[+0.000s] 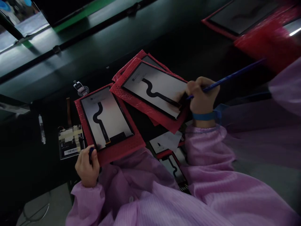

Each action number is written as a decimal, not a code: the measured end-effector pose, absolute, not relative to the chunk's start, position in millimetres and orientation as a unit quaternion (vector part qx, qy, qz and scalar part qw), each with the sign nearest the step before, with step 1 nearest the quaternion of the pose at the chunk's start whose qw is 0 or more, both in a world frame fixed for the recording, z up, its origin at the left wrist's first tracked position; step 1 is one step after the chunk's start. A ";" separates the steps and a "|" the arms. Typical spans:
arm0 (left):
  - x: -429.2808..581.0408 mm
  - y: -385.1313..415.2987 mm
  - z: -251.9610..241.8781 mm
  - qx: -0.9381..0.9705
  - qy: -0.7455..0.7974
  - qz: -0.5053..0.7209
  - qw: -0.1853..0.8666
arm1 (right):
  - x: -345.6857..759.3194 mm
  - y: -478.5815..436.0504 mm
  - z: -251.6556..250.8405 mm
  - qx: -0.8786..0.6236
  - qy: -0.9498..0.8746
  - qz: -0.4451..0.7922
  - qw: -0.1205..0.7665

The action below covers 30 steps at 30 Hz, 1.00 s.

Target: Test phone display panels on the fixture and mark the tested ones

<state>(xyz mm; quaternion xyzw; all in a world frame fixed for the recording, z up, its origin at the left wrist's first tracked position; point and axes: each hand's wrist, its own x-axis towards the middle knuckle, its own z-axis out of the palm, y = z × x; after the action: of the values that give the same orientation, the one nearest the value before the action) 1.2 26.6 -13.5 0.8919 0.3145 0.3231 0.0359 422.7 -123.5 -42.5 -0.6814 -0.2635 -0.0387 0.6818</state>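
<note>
I count five red-backed panels (105,122): one at left, two stacked mid-frame, one low by the lap, one top right. I see two hands, left hand (87,168) and right hand (201,95), and one blue stick (235,75).

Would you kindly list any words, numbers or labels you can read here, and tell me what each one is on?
Nothing here can be read.
Card beside the left hand: barcode-like label, too blurred.
Near panel, held by the left hand: small mark at its top corner, too small.
Far panel, by the right hand holding a blue stick: small mark, blurred.
</note>
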 end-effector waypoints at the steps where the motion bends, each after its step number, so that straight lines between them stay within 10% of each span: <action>1: -0.2 25.0 -12.2 0.882 0.317 0.345 0.050 | 421.6 -123.5 -40.1 -0.642 -0.263 -0.051 0.718; 9: 11.1 -23.1 9.1 0.800 0.333 0.372 0.333 | 363.4 -133.5 0.3 -0.611 -0.245 -0.058 0.750; 14: 40.5 -54.4 15.2 0.776 0.272 0.277 0.497 | 284.4 -127.4 19.5 -0.615 -0.270 0.170 0.721; 19: 47.5 -65.9 15.1 0.759 0.268 0.234 0.545 | 206.4 -117.5 15.3 -0.572 -0.282 0.388 0.665; 30: 41.0 -71.9 9.6 0.719 0.265 0.220 0.604 | 188.3 -123.0 20.6 -0.605 -0.340 0.329 0.641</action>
<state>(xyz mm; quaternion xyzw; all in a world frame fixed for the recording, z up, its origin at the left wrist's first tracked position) 41.0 -71.9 9.6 0.7187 0.2650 0.2200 0.6040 188.3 -123.0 20.6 -0.6047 -0.3399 0.3287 0.6409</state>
